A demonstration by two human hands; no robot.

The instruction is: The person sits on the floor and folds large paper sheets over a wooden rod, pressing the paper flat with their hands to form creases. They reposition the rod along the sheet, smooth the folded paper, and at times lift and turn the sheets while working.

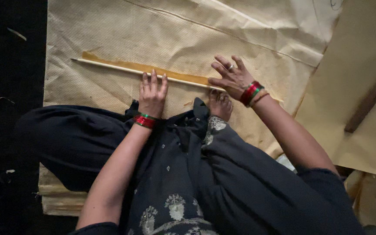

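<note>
Right, your left hand (152, 95) lies flat, fingers straight and together, tips pressing the long pale stick (153, 73) w/ its brown strip (144, 66), gripping nothing. Your right hand (230, 78) is splayed flat on the strip's right end, likely pinning it so it can't shift on the cream sheet (109, 35). No containers in view; your foot (219, 104) rests just below the stick.

Tan dotted paper (109, 87), brown strip (144, 67)
</note>
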